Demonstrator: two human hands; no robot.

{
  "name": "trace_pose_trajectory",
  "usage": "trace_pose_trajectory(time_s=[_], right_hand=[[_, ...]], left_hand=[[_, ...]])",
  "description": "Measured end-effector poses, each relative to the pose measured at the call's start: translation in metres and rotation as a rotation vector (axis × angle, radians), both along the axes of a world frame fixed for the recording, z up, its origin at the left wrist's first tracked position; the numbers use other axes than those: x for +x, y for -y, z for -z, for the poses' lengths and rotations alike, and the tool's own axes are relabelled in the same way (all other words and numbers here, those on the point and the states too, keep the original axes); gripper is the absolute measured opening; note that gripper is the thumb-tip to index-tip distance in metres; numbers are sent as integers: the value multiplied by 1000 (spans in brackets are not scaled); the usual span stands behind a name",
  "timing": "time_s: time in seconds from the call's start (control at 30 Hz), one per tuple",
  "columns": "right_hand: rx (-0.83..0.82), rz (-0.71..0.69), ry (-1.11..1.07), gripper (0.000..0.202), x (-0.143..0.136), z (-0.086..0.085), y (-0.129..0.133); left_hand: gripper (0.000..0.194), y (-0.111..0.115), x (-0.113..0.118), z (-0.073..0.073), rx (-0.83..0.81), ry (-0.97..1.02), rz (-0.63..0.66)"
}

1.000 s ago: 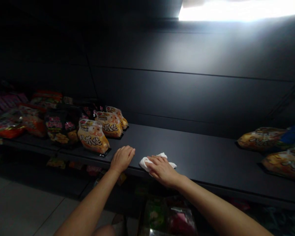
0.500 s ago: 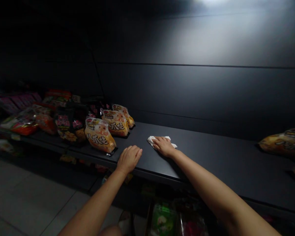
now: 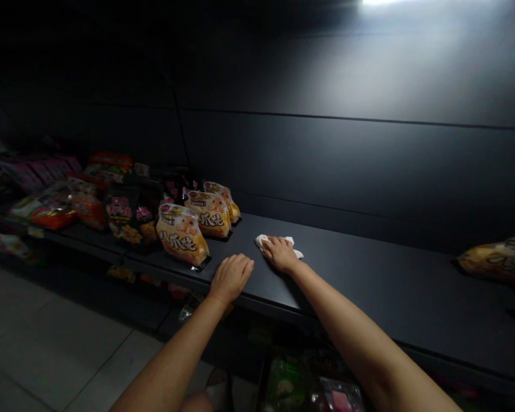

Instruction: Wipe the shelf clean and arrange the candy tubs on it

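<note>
The white cloth [image 3: 261, 240] lies on the dark shelf [image 3: 360, 269], under the right hand [image 3: 278, 253], toward the shelf's back edge more than its front edge. The right hand is palm down, its fingers stretched across the cloth and slightly bent; folds of cloth show beyond the fingertips on the left and far sides, and a pointed corner pokes out on the right. Whether the fingers pinch the cloth or only press on it, I cannot tell.

The left hand [image 3: 232, 277] rests at the shelf's front edge, nearer that edge than the cloth is, back of the hand up, fingers together and bent downward. The fingertips are partly hidden, so how far they are closed cannot be told. It sits just right of the nearest yellow snack bag [image 3: 182, 236], the hand and bag apart.

Two more yellow bags [image 3: 209, 214] stand behind that one, reaching toward the back edge, with black snack bags [image 3: 126, 220] farther left. Between these yellow bags and the cloth runs a narrow strip of shelf. To the right of the cloth a long stretch of shelf surface extends to a lying yellow bag [image 3: 498, 260] near the back edge. The back panel [image 3: 347, 166] rises from the back edge.
</note>
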State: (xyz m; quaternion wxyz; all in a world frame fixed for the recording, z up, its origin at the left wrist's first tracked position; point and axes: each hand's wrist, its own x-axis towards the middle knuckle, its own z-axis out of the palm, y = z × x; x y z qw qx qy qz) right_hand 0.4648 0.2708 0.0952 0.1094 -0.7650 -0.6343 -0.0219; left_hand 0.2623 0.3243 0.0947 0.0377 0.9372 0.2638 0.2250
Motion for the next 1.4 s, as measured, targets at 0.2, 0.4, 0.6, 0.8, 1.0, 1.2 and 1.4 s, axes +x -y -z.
trace_pose_trajectory(time_s=[0.2, 0.4, 0.6, 0.8, 1.0, 1.2, 1.4], right_hand=[[67, -215, 0, 41, -43, -1, 44], [60, -272, -14, 41, -50, -4, 62], [24, -245, -27, 41, -29, -2, 35], [-4, -61, -19, 41, -5, -1, -10], [20, 54, -16, 43, 2, 3, -42], [24, 14, 5, 41, -17, 2, -29], [46, -233, 0, 43, -47, 0, 21]], left_hand=[[35, 1, 0, 3, 30, 3, -6], [34, 1, 1, 5, 55, -13, -13], [34, 2, 1, 2, 56, -14, -32], [34, 1, 2, 1, 32, -6, -28], [32, -1, 1, 1, -17, 18, -24], [25, -2, 0, 5, -55, 114, -22], [28, -3, 0, 9, -60, 169, 11]])
